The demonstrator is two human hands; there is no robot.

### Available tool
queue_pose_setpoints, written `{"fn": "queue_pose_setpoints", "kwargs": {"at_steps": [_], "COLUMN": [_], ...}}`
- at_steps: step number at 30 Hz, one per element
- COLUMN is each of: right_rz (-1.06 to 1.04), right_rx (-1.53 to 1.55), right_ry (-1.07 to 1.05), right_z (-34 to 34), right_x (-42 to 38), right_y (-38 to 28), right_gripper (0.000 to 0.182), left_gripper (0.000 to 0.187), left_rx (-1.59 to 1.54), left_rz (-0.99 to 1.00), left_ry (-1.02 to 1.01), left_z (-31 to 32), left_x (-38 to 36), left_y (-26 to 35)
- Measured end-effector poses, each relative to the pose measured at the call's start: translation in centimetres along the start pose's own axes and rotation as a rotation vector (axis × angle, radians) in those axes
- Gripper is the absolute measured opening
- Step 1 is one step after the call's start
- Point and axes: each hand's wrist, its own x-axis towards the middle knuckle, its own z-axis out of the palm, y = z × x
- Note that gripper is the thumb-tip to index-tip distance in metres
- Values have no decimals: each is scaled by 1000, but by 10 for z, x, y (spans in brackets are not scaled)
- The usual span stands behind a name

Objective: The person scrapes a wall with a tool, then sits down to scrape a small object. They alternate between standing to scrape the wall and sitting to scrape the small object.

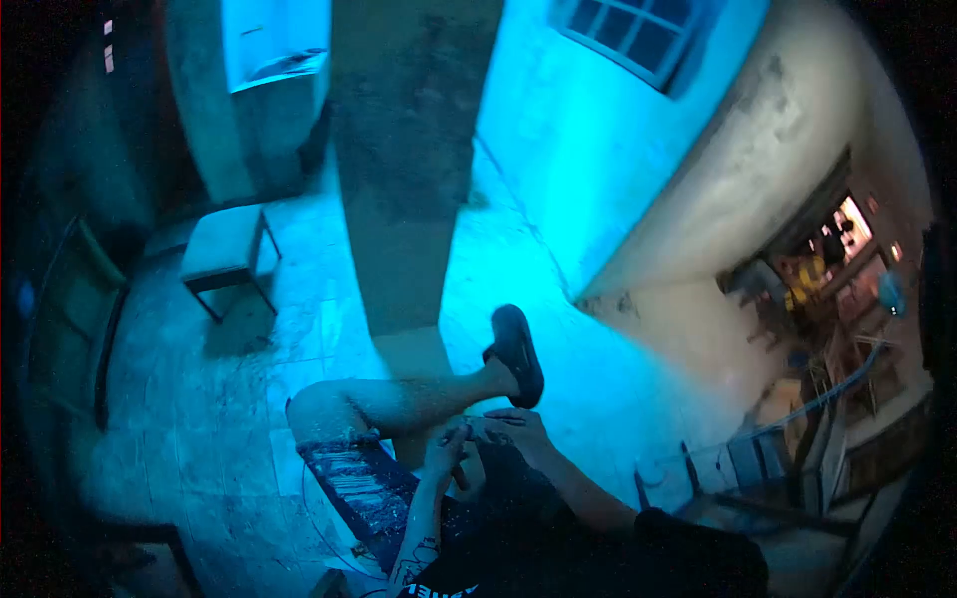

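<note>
My left hand (448, 448) is closed in front of my lap, on the tattooed forearm's side. Its fingers curl around something small and dark that I cannot make out in the dim blue light. Close beside it, my right hand (516, 431) lies palm down, fingers stretched toward the left hand, near my knee. The hands almost touch. One bent leg (399, 404) crosses in front of me, wearing a dark clog (514, 356). Frayed denim shorts (364, 493) cover its thigh.
A padded stool (224, 244) stands on the tiled floor at left, near a wide pillar (399, 169). A chair (85, 309) is at the far left edge. Metal frames (778, 503) and a blue hose (842, 387) lie at right. Farther back is a lit, cluttered doorway (842, 239).
</note>
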Motion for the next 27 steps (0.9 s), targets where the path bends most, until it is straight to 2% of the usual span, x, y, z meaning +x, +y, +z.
{"fn": "queue_pose_setpoints", "kwargs": {"at_steps": [2,4,5,6,8,10,11,12,14,15,17,18,20,21,22,24,26,27], "right_rz": [-9,-128,-180,-196,-801,-605,-1028,-746,-984,-1025,-1262,-1353,-1464,-1509,-1488,-1559,-1487,-1494], "right_rx": [-78,-314,-601,-613,-833,-586,-1172,-641,-921,-1065,-865,-804,-863,-740,-819,-1071,-1162,-1051], "right_ry": [-43,-150,-186,-204,-400,-317,-301,-191,153,199,191,152,439,272,201,551,524,421], "right_z": [-2,-5,12,8,-8,2,6,13,13,30,52,64,85,93,100,109,113,105], "right_x": [15,31,20,43,101,114,110,114,129,97,54,31,0,-4,6,77,51,49], "right_y": [2,0,-44,-53,-71,-150,-202,-233,-303,-348,-398,-416,-432,-435,-440,-436,-440,-443], "right_gripper": [25,25,21,21,19,22,21,19,30,31,19,15,15,13,16,20,21,23], "left_gripper": [27,27,28,28,32,35,34,33,32,30,28,27,28,28,28,30,29,27], "left_rx": [-22,42,-1,-14,-54,-83,-66,-49,-94,-140,-96,-53,-96,-140,-145,29,91,148], "left_rz": [49,-29,8,28,63,87,94,98,51,-7,27,49,-14,-85,-82,-2,68,133], "left_ry": [-8,17,37,49,-176,-228,-210,-193,-252,-312,-259,-210,-166,-126,-124,-136,-163,-194], "left_z": [-4,-6,0,-2,-9,-18,-18,-18,-30,-33,-28,-24,-20,-19,-18,-17,-24,-27], "left_x": [1,8,4,4,7,22,21,21,37,44,38,33,25,23,24,23,36,41], "left_y": [0,-6,-3,-6,-14,-31,-29,-29,-48,-53,-43,-39,-30,-28,-26,-25,-38,-47]}}
